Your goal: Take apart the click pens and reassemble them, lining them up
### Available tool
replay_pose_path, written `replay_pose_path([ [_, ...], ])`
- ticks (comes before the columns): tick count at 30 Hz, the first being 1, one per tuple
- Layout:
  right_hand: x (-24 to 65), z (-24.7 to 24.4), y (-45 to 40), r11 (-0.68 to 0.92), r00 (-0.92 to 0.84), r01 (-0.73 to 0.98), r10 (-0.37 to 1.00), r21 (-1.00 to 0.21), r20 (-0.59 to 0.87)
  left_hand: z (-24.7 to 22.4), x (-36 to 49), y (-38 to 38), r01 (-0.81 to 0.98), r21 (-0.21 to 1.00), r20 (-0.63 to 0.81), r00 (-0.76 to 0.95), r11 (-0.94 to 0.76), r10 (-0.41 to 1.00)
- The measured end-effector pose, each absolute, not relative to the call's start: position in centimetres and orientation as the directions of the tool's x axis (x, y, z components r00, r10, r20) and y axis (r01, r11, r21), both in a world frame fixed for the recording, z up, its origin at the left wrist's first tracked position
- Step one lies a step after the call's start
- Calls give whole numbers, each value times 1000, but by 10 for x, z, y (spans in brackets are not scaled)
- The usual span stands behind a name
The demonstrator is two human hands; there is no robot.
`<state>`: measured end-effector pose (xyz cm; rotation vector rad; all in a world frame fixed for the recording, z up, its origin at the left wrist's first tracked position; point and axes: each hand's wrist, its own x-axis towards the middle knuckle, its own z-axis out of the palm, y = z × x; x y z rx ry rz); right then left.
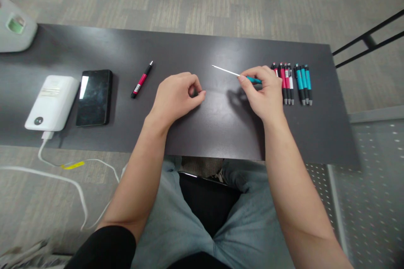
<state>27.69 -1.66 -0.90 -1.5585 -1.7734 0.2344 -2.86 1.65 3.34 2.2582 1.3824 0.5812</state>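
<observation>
My right hand pinches a teal pen barrel above the table. A thin white pen refill sticks out of it, its tip pointing left. Curled on the tabletop, my left hand has thumb and fingers closed; a small dark spot shows inside the curl, and I cannot make out what it is. Left of that hand lies one pink-and-black pen. Beside my right hand is a row of several pens with pink barrels and one white pen. Three teal pens lie farther right.
A black phone-like device and a white power bank with a plugged-in white cable are at the left of the dark table. A pale plastic object stands at the far left corner. Black metal bars are at the right.
</observation>
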Motion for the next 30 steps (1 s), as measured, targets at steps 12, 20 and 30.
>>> replay_pose_path([
  [12,278,-4,-17,202,-20,813,947,-546,320,34,-27,15,776,474,74,437,-417,897],
  [20,277,-12,-14,205,2,818,933,-537,359,28,-18,9,817,445,138,343,-368,929],
  [30,275,-11,-15,171,15,817,948,-550,318,27,-10,10,818,471,112,314,-329,943],
])
